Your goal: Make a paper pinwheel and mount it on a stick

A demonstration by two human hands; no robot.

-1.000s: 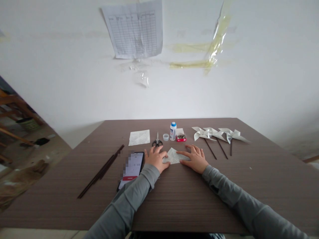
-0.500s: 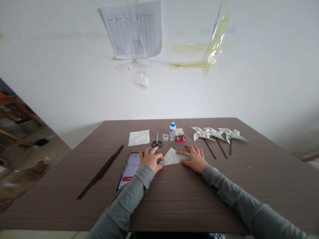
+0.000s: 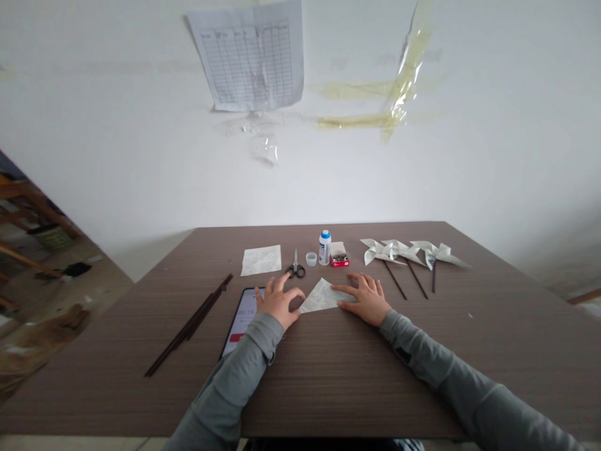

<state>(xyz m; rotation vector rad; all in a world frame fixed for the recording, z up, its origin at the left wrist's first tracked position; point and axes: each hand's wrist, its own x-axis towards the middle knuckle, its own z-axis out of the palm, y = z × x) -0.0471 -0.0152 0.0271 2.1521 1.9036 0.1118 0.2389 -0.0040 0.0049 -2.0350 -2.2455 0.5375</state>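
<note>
A printed sheet of paper folded into a triangle [image 3: 321,297] lies flat on the table, its peak pointing away from me. My right hand [image 3: 368,300] rests on its right side with fingers spread, index finger and thumb on the paper. At the left corner is my left hand [image 3: 278,304], fingers apart and curved, thumb and index near the tip; whether they touch it I cannot tell. Beneath my left wrist and hand, a phone [image 3: 240,319] showing a timer is partly covered. Black-handled scissors [image 3: 295,268] lie just beyond my left hand.
Behind the triangle stand a white bottle with a blue cap [image 3: 325,248], a small clear cup [image 3: 311,259] and a red box of small metal pieces [image 3: 340,260]. Paper pinwheels on sticks [image 3: 397,252] lie right. Dark sticks [image 3: 190,324] and a paper sheet [image 3: 261,260] lie left.
My left hand has shifted left, away from the triangle's left corner, uncovering that corner. My right hand stays on the paper.
</note>
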